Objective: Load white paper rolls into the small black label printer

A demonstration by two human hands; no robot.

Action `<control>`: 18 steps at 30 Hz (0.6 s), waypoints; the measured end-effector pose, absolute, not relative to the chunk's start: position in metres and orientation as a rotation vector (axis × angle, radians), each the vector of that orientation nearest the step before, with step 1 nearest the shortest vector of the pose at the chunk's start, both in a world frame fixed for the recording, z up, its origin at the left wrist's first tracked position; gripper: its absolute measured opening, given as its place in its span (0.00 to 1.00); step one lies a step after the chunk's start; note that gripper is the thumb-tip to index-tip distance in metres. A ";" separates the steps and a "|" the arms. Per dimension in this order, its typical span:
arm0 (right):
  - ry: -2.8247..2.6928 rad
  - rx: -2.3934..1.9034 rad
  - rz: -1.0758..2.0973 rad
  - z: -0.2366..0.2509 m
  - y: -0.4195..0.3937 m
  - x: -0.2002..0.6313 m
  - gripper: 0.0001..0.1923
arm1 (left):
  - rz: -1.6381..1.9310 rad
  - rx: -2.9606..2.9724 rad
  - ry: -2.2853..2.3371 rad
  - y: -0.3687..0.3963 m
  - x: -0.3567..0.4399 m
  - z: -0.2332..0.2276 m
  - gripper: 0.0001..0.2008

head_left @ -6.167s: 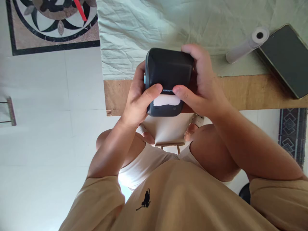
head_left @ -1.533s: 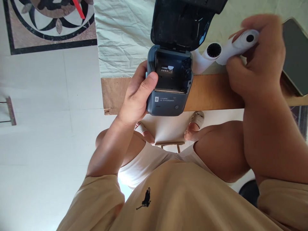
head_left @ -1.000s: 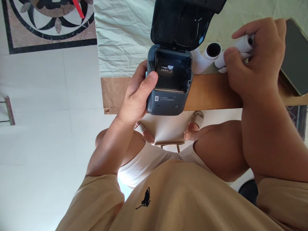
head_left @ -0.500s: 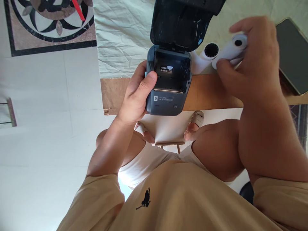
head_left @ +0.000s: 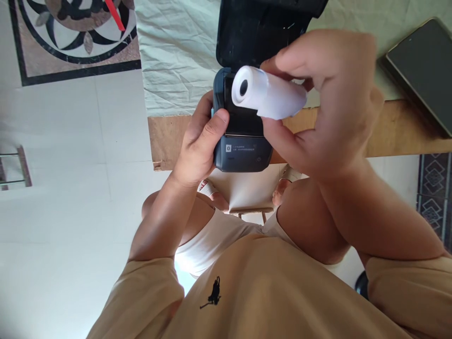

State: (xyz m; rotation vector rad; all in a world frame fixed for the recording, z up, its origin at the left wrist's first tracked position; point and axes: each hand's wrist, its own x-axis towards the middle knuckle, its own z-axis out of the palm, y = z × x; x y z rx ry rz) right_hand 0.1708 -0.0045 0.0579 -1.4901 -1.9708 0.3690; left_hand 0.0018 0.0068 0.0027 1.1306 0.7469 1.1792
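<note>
My left hand (head_left: 203, 136) grips the left side of a dark blue-grey label printer (head_left: 243, 155), its thumb lying on the front rim. The printer's black lid (head_left: 257, 33) is swung up and back, showing the roll bay. Between the thumb and fingers of my right hand (head_left: 328, 99) is a white paper roll (head_left: 259, 89), closed in a pinch grip. The roll is tilted over the bay, its hollow core facing left and its loose end trailing right. Whether it touches the printer I cannot tell. The other roll that stood beside the printer is hidden.
A dark phone or tablet (head_left: 423, 70) lies on the table's right. Pale green cloth (head_left: 176, 56) covers the tabletop, leaving a bare wooden front edge (head_left: 169, 136). Below are my legs and a small stool (head_left: 251, 211). Patterned tiles (head_left: 77, 70) show on the floor at upper left.
My right hand has picked the paper roll up from the table and carried it left over the printer's bay. My left hand and the printer have hardly moved.
</note>
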 end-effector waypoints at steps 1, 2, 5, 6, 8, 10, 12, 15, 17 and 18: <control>-2.016 -1.464 0.279 0.059 -0.004 0.170 0.18 | 1.172 1.137 0.741 0.006 0.001 0.003 0.18; -2.062 -1.436 0.195 0.059 -0.003 0.169 0.17 | 1.162 1.141 0.739 0.006 0.001 0.004 0.18; -2.189 -1.344 0.051 0.056 -0.002 0.169 0.13 | 1.140 1.129 0.766 0.004 0.001 0.007 0.16; -2.204 -1.320 0.043 0.055 -0.002 0.169 0.12 | 1.137 1.126 0.776 0.004 0.001 0.008 0.15; -2.206 -1.272 0.013 0.053 -0.001 0.169 0.08 | 1.140 1.135 0.777 0.004 0.000 0.008 0.15; -2.197 -1.232 -0.012 0.052 -0.001 0.170 0.06 | 1.152 1.156 0.765 0.004 0.000 0.005 0.17; -2.196 -1.168 -0.030 0.052 -0.003 0.171 0.05 | 1.182 1.163 0.769 0.005 -0.001 0.002 0.16; -2.208 -1.023 -0.043 0.051 -0.007 0.171 0.06 | 1.201 1.151 0.745 0.006 -0.002 0.000 0.15; -2.233 -0.954 -0.043 0.049 -0.009 0.171 0.07 | 1.192 1.154 0.678 0.006 -0.003 0.000 0.17; -2.255 -0.945 -0.038 0.047 -0.010 0.171 0.07 | 1.177 1.160 0.625 0.007 -0.003 0.000 0.21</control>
